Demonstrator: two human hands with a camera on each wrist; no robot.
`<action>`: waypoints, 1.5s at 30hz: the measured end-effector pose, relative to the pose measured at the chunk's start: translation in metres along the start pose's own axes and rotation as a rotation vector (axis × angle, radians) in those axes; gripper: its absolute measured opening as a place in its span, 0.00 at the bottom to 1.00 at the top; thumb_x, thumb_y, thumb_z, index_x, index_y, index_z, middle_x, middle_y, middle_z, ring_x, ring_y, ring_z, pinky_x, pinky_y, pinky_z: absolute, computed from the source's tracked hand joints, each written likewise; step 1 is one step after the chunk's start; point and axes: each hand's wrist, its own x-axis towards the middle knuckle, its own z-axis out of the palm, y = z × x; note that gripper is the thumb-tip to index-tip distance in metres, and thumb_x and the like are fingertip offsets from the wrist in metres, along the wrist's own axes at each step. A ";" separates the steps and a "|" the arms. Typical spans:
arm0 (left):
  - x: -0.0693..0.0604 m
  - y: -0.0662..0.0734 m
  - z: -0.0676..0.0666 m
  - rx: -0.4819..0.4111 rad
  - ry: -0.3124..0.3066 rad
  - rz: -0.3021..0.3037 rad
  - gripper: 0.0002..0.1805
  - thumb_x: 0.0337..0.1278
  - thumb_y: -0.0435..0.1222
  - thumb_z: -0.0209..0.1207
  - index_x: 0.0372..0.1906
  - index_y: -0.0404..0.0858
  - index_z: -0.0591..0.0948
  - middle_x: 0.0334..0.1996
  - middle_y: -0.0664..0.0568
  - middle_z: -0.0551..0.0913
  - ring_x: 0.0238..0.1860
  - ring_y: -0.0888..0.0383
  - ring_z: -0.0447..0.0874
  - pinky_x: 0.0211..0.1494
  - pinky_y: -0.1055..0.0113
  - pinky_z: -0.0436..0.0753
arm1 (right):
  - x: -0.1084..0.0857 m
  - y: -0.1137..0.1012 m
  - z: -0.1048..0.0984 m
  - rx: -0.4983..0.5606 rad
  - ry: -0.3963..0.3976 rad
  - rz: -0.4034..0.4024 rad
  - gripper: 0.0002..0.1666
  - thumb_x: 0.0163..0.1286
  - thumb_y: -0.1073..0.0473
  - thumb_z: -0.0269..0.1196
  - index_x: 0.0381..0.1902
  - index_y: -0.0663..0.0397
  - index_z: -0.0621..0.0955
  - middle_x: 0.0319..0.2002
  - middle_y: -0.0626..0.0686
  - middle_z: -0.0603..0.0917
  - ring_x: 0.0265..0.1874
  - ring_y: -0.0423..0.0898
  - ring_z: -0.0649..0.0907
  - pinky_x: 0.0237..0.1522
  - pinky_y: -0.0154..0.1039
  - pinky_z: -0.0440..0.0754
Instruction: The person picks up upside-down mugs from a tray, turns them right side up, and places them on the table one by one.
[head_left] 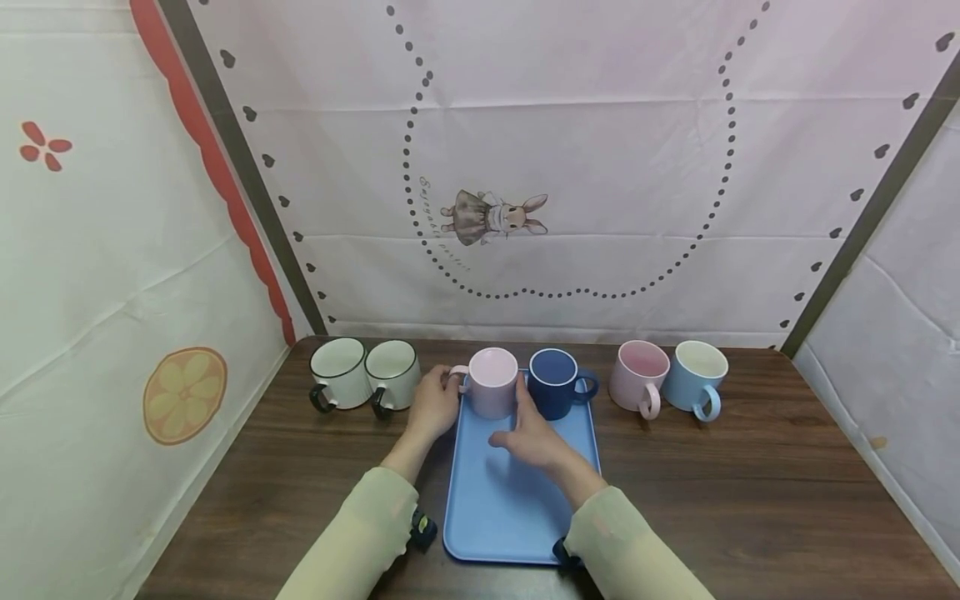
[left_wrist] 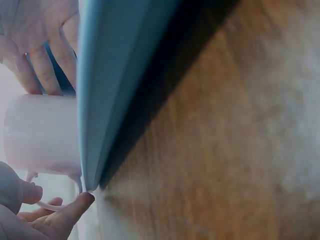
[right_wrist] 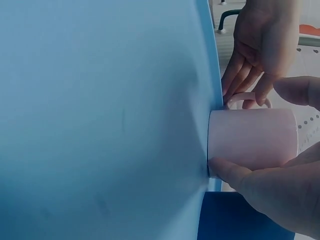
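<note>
A pale pink mug (head_left: 492, 392) stands upright at the far left corner of a blue tray (head_left: 495, 517). My left hand (head_left: 433, 408) pinches its handle, which points left; the left wrist view shows thumb and fingers about that handle (left_wrist: 50, 206). My right hand (head_left: 536, 437) touches the mug's right side with extended fingers, the thumb spread away from it. Those fingers lie between the pink mug and a navy mug (head_left: 553, 387), which stands upright at the tray's far right, handle to the right. In the right wrist view the pink mug's base (right_wrist: 214, 135) meets the tray.
Two white mugs with black handles, an outer one (head_left: 339, 375) and an inner one (head_left: 393, 375), stand left of the tray. To its right are a dusty pink mug (head_left: 637, 375) and a light blue mug (head_left: 693, 379). Patterned cloth (head_left: 570, 167) walls the wooden table (head_left: 712, 500).
</note>
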 end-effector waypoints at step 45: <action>-0.086 0.041 -0.037 0.024 0.083 0.270 0.07 0.73 0.36 0.60 0.50 0.44 0.83 0.32 0.52 0.91 0.28 0.63 0.83 0.29 0.67 0.79 | -0.068 -0.012 -0.023 -0.191 0.376 -0.215 0.46 0.61 0.53 0.78 0.74 0.48 0.69 0.68 0.55 0.76 0.53 0.53 0.85 0.54 0.57 0.85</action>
